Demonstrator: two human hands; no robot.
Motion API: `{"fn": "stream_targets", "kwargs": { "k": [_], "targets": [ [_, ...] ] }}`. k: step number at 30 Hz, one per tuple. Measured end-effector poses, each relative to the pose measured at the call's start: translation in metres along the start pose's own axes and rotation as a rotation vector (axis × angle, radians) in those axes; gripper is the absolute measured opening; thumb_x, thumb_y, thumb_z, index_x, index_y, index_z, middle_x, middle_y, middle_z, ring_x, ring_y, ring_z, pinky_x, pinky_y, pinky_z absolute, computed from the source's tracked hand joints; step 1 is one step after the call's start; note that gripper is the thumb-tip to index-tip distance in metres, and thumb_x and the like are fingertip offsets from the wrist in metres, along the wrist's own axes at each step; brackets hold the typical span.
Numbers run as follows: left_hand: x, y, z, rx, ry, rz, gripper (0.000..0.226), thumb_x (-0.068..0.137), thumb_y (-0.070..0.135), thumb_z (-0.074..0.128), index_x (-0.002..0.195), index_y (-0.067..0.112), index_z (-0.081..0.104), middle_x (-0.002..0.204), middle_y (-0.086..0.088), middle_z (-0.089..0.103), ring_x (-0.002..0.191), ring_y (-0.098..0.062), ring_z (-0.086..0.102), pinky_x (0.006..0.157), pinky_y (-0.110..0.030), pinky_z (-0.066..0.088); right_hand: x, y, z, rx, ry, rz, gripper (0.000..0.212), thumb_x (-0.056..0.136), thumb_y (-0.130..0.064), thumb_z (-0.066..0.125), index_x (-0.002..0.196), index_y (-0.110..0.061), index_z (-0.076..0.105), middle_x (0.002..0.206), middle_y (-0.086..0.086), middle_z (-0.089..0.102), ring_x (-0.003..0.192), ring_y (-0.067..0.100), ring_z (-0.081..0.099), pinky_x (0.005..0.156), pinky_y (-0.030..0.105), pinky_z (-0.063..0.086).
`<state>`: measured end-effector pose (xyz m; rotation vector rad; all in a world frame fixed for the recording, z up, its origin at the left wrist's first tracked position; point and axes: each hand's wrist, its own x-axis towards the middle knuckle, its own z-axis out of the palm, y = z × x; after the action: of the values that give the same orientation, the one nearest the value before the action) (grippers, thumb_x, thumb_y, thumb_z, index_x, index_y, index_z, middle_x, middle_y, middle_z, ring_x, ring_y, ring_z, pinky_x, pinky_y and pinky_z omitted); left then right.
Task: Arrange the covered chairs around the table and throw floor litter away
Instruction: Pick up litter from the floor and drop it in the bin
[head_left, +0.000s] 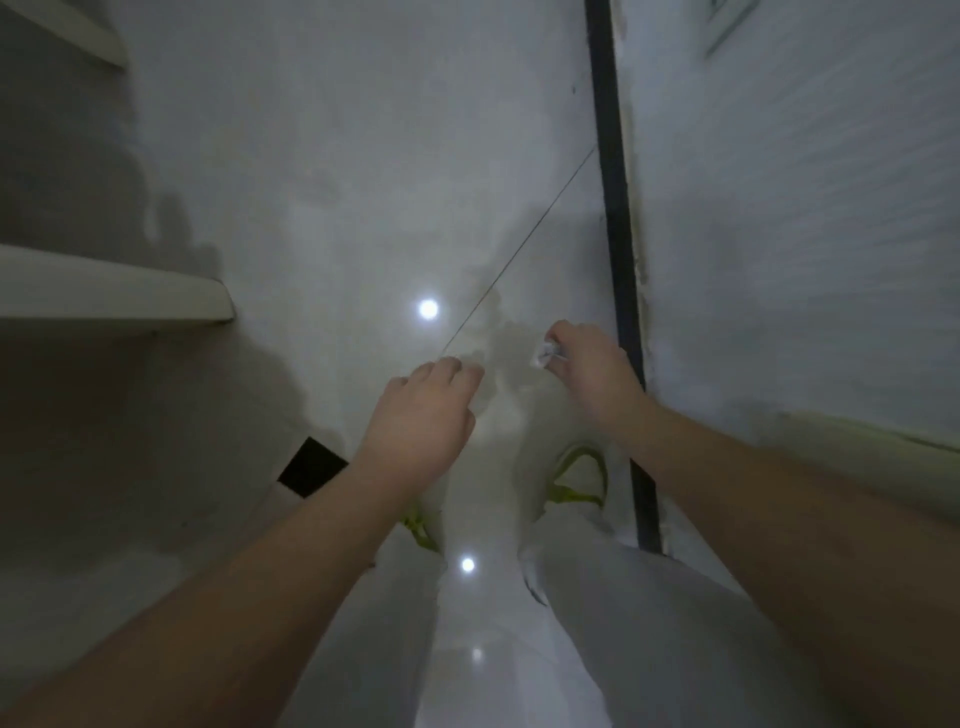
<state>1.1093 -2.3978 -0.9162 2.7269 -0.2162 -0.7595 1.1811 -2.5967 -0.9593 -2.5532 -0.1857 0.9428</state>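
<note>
I look straight down at a glossy white tiled floor. My right hand is closed around a small crumpled piece of pale litter that sticks out by the thumb. My left hand hangs beside it, fingers curled in, nothing visible in it. Both hands are above the floor in front of my legs. No chair or table shows in this blurred view.
White steps or shelf edges jut in from the left. A black strip runs along the foot of a white wall on the right. A black square tile inset lies by my left wrist. My shoes have green laces.
</note>
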Motion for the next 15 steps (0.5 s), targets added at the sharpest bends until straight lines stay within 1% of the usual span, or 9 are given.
{"fn": "stream_targets", "kwargs": {
  "k": [2, 3, 4, 6, 8, 11, 13, 15],
  "targets": [
    [-0.019, 0.018, -0.023, -0.001, -0.037, -0.012, 0.037, 0.090, 0.018, 0.046, 0.126, 0.017, 0.053, 0.116, -0.007, 0.057, 0.099, -0.028, 0.055, 0.068, -0.035, 0.041, -0.035, -0.019, -0.035, 0.059, 0.051, -0.040, 0.018, 0.092, -0.016, 0.058, 0.105, -0.004, 0.060, 0.098, 0.019, 0.055, 0.085, 0.028, 0.053, 0.067, 0.029, 0.035],
    [-0.030, 0.026, -0.036, -0.001, -0.031, -0.025, 0.034, 0.092, 0.017, 0.045, 0.124, 0.016, 0.055, 0.111, -0.008, 0.059, 0.093, -0.029, 0.056, 0.064, -0.035, 0.040, -0.053, -0.028, -0.051, 0.072, 0.072, -0.050, 0.016, 0.091, -0.014, 0.058, 0.103, -0.003, 0.060, 0.097, 0.019, 0.054, 0.083, 0.027, 0.052, 0.064, 0.028, 0.031],
    [-0.040, 0.033, -0.052, -0.007, -0.007, -0.034, 0.030, 0.092, 0.017, 0.045, 0.120, 0.014, 0.057, 0.104, -0.009, 0.061, 0.087, -0.031, 0.058, 0.060, -0.034, 0.040, -0.071, -0.037, -0.068, 0.073, 0.088, -0.056, 0.015, 0.091, -0.013, 0.059, 0.101, -0.002, 0.060, 0.097, 0.019, 0.053, 0.083, 0.027, 0.051, 0.064, 0.027, 0.030],
    [-0.065, 0.048, -0.088, -0.045, 0.058, -0.033, 0.024, 0.092, 0.017, 0.048, 0.110, 0.011, 0.061, 0.091, -0.011, 0.063, 0.076, -0.032, 0.060, 0.055, -0.034, 0.038, -0.108, -0.058, -0.099, 0.043, 0.107, -0.098, 0.015, 0.090, -0.012, 0.060, 0.101, -0.002, 0.059, 0.098, 0.018, 0.049, 0.083, 0.029, 0.052, 0.069, 0.033, 0.040],
    [-0.089, 0.062, -0.131, -0.044, 0.092, -0.031, 0.020, 0.092, 0.022, 0.048, 0.100, 0.011, 0.063, 0.082, -0.009, 0.064, 0.069, -0.032, 0.060, 0.053, -0.032, 0.035, -0.144, -0.085, -0.129, -0.016, 0.110, -0.142, 0.016, 0.090, -0.012, 0.059, 0.103, -0.003, 0.057, 0.099, 0.017, 0.047, 0.082, 0.030, 0.052, 0.070, 0.038, 0.045],
    [-0.129, 0.082, -0.203, -0.103, 0.182, -0.076, 0.018, 0.088, 0.030, 0.053, 0.088, 0.015, 0.062, 0.070, -0.006, 0.062, 0.063, -0.031, 0.060, 0.051, -0.031, 0.035, -0.197, -0.131, -0.171, -0.074, 0.110, -0.193, 0.017, 0.093, -0.021, 0.055, 0.102, -0.007, 0.054, 0.093, 0.012, 0.050, 0.077, 0.032, 0.052, 0.063, 0.037, 0.037],
    [-0.155, 0.097, -0.250, -0.189, 0.216, -0.104, 0.017, 0.085, 0.037, 0.055, 0.088, 0.020, 0.061, 0.072, -0.002, 0.064, 0.065, -0.027, 0.060, 0.054, -0.028, 0.036, -0.229, -0.159, -0.200, -0.136, 0.147, -0.205, 0.019, 0.094, -0.029, 0.052, 0.101, -0.012, 0.053, 0.090, 0.009, 0.052, 0.075, 0.033, 0.054, 0.061, 0.036, 0.035],
    [-0.184, 0.108, -0.289, -0.328, 0.217, -0.117, 0.016, 0.082, 0.040, 0.058, 0.088, 0.025, 0.058, 0.076, 0.001, 0.064, 0.069, -0.024, 0.060, 0.057, -0.027, 0.035, -0.256, -0.184, -0.227, -0.181, 0.201, -0.205, 0.022, 0.093, -0.035, 0.051, 0.100, -0.014, 0.052, 0.090, 0.009, 0.055, 0.076, 0.034, 0.056, 0.062, 0.036, 0.035]
  ]
}}
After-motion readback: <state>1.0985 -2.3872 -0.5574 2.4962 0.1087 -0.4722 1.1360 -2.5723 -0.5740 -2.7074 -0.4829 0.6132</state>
